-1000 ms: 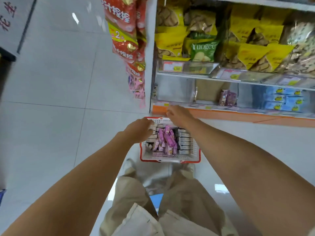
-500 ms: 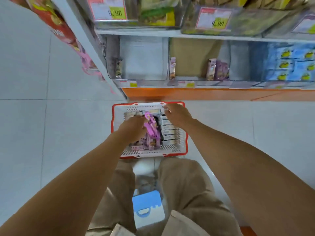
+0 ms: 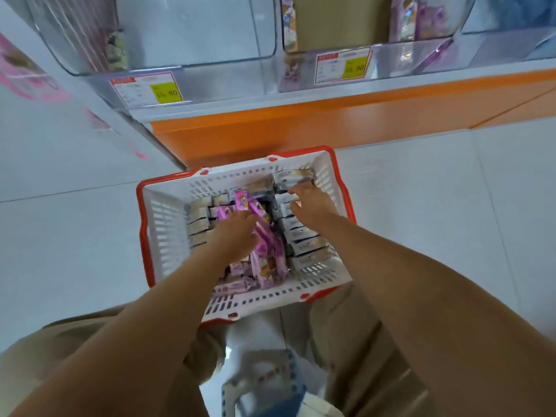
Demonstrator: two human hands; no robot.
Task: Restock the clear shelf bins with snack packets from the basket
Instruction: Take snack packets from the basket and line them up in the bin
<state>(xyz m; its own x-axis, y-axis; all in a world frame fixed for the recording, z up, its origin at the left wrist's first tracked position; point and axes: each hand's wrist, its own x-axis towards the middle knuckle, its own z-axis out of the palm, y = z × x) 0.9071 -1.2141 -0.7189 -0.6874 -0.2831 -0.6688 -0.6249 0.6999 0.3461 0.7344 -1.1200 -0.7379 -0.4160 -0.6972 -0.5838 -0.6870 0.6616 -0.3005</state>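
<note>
Below the lowest shelf, on the pale tiled floor, a white basket with a red rim was set just before the orange plinth. Both hands were held inside it. The left hand was closed round a bunch of purple snack packets in the middle of the basket, its fingers buried among them, with one packet end sticking up past the knuckles. The right hand was laid loosely, fingers spread, with its tips on the row of grey-white packets stacked along the basket's right side; no grip was made out. More grey-white packets were ranged along the left side.

On the shelf, two clear bins were seen side by side. A single packet was stood against the left wall of the left bin; a few purple packets were held in the right bin. Price labels with yellow patches were fixed to the shelf edge. Beige trousers and a blue stool were seen at the bottom.
</note>
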